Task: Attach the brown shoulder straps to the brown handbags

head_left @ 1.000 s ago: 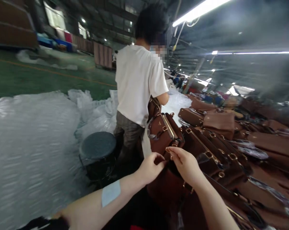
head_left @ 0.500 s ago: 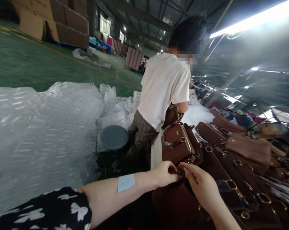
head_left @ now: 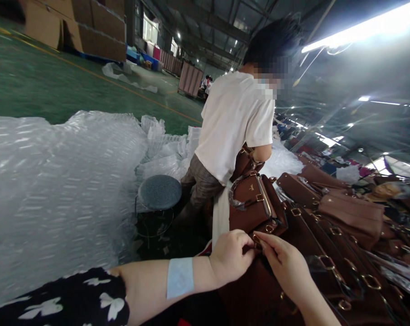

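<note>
Two hands (head_left: 232, 256) (head_left: 288, 265) meet at one gold ring (head_left: 256, 239).

2 hands (head_left: 232, 256), 1 stool (head_left: 160, 192), 1 patch (head_left: 180, 277)

It's all in the left hand (head_left: 232, 256), but what its fingertips meet beside the gold clasp (head_left: 256, 240) is too small to tell! Ahead, a co-worker (head_left: 232, 124) hides both hands; plastic wrap (head_left: 62, 194) runs off the left edge.

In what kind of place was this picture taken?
Probably a bag factory or packing workshop: many similar brown handbags, a large heap of plastic wrapping, and stacked cardboard boxes are in view.
</note>
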`<action>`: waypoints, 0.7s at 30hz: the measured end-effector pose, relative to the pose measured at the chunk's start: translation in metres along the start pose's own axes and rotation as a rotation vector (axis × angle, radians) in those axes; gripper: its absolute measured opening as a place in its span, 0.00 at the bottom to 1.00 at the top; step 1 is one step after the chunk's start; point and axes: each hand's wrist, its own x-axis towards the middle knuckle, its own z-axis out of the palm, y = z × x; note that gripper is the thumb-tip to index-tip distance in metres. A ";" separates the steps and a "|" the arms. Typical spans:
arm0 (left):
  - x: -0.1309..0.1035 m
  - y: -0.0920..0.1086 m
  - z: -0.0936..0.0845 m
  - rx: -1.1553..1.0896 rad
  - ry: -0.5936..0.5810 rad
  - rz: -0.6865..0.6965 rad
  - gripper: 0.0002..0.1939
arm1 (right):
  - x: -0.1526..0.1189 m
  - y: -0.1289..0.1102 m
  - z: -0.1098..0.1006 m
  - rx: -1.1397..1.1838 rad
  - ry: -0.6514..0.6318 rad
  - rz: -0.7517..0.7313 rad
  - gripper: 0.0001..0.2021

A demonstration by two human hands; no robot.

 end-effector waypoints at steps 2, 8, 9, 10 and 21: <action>0.002 0.001 -0.001 0.049 -0.003 0.020 0.04 | -0.001 0.000 0.000 0.000 -0.008 -0.007 0.17; 0.004 -0.004 -0.001 0.055 0.005 0.029 0.04 | -0.003 -0.004 -0.002 -0.079 -0.077 -0.028 0.18; 0.005 -0.005 -0.002 0.041 -0.001 0.024 0.04 | -0.003 -0.006 -0.002 -0.095 -0.083 -0.027 0.18; 0.005 -0.005 -0.003 0.027 -0.010 0.024 0.04 | -0.003 -0.006 -0.003 -0.105 -0.085 -0.025 0.18; 0.027 -0.006 -0.014 0.034 -0.109 0.156 0.05 | -0.073 -0.002 -0.048 -0.230 0.400 0.085 0.15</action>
